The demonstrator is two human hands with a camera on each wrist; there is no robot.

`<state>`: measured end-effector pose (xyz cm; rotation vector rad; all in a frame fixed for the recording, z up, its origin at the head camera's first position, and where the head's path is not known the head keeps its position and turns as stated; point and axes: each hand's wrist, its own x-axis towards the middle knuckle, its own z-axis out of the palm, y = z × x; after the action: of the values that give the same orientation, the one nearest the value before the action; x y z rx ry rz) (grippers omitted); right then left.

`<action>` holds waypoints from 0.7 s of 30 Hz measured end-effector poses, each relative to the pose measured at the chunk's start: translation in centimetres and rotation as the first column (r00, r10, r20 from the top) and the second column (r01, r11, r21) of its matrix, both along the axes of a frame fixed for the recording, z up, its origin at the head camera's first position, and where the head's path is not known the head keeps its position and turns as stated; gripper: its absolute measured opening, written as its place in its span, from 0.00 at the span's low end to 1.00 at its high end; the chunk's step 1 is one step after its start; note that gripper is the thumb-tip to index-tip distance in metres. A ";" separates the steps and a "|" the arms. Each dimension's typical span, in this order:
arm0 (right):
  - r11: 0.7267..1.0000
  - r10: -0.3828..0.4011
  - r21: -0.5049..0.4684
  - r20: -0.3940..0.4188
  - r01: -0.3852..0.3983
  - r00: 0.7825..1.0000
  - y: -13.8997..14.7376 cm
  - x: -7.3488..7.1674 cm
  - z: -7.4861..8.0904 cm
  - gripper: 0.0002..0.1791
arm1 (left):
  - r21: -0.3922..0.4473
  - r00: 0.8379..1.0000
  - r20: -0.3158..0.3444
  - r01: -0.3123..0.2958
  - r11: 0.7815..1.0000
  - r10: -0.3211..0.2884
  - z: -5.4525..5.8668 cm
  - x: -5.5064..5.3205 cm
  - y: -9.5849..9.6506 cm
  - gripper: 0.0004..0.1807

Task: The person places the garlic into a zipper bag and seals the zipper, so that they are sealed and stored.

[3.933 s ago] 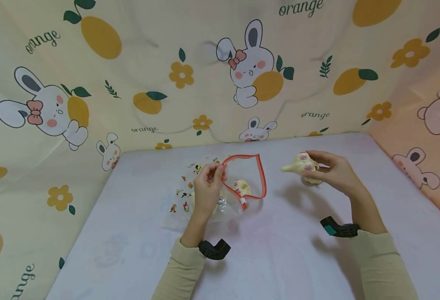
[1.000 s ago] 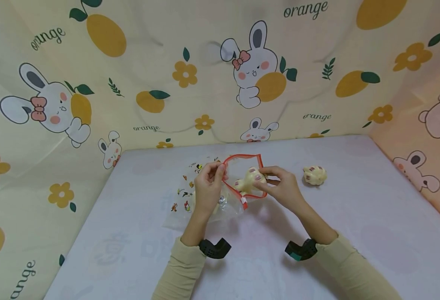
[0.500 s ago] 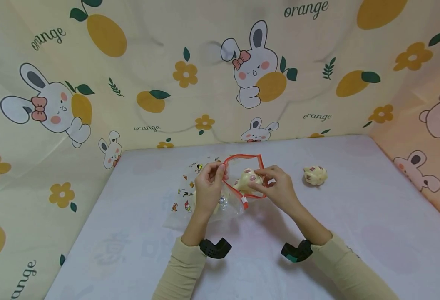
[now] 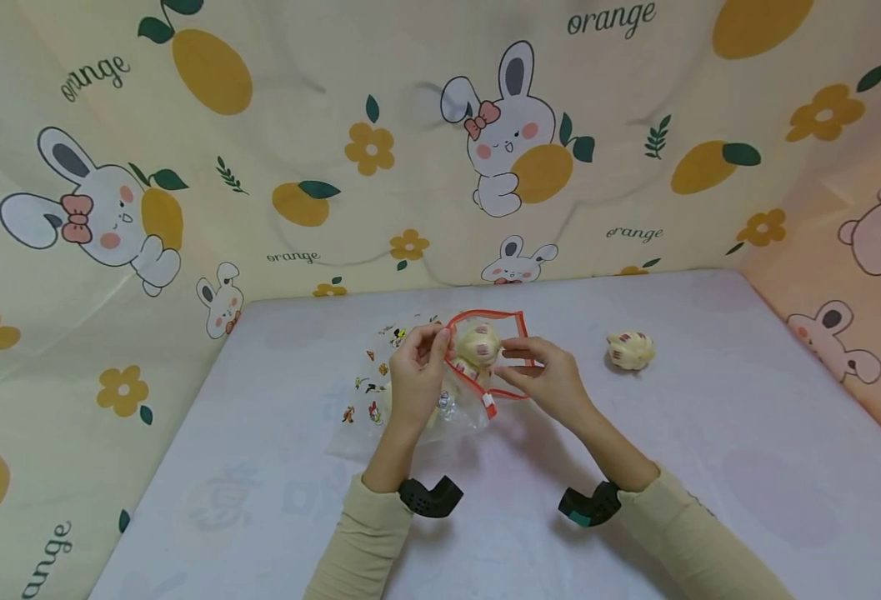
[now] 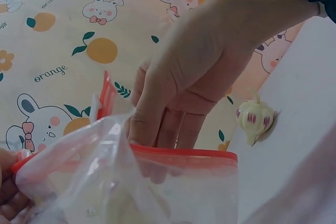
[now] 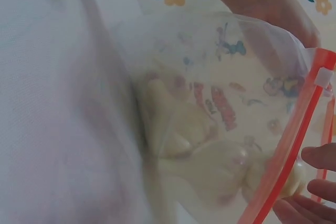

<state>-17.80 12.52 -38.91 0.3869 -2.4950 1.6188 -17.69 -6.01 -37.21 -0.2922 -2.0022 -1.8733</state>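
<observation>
My left hand (image 4: 416,379) pinches the rim of a clear zip bag (image 4: 357,437) printed with small cartoon figures. The bag's red zip edge (image 4: 523,333) stands parted, with a white slider (image 6: 324,77) on it. Just inside the mouth sits a cream garlic bulb (image 4: 478,343) with purple streaks. My right hand (image 4: 553,379) is at the mouth, thumb and fingers spread beside that bulb, its fingertips inside the red edge. Deeper in the bag, the right wrist view shows more garlic bulbs (image 6: 178,124) through the plastic.
Another garlic bulb (image 4: 631,350) lies on the white tabletop (image 4: 260,500) to the right of the bag. A cloth (image 4: 410,125) with rabbits and oranges hangs behind the table and along its sides. A black camera band (image 4: 431,497) is on each wrist.
My right hand has carried a garlic bulb from the right into the bag's mouth and let go of it there. My left hand keeps its pinch on the rim.
</observation>
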 end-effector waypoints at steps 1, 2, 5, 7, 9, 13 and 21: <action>1.000 0.005 0.001 0.005 -0.005 1.000 0.0 0.0 0.0 0.22 | -0.001 1.000 -0.001 -0.002 1.000 0.002 0.0 0.0 0.0 0.12; 1.000 0.017 0.004 0.008 -0.017 1.000 0.0 0.0 0.0 0.22 | -0.001 1.000 -0.003 -0.001 1.000 0.001 0.0 0.0 0.0 0.12; 0.996 0.075 0.039 0.013 -0.076 0.997 -0.1 -0.1 0.0 0.22 | -0.002 1.000 -0.013 -0.002 1.000 0.002 0.0 -0.1 0.0 0.12; 0.991 0.116 0.066 0.015 -0.116 0.993 -0.1 -0.1 0.0 0.22 | -0.003 1.000 -0.017 -0.005 1.000 0.005 0.0 -0.1 0.0 0.12; 0.987 0.131 0.091 0.010 -0.131 0.991 -0.1 -0.1 -0.1 0.22 | 0.000 1.000 -0.017 -0.001 1.000 0.001 0.0 -0.1 0.0 0.12; 0.991 0.096 0.098 0.000 -0.096 0.995 0.2 0.0 -0.1 0.20 | 0.016 1.000 -0.012 0.014 1.000 -0.014 0.0 -0.1 -0.1 0.12; 0.994 0.042 0.102 -0.005 -0.041 0.999 0.9 0.0 0.1 0.18 | 0.020 1.000 -0.014 0.017 1.000 -0.017 0.1 0.0 -0.1 0.12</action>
<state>-17.77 13.47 -38.84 0.4584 -2.5882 1.5059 -17.73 -6.11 -37.13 -0.3164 -1.9770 -1.8951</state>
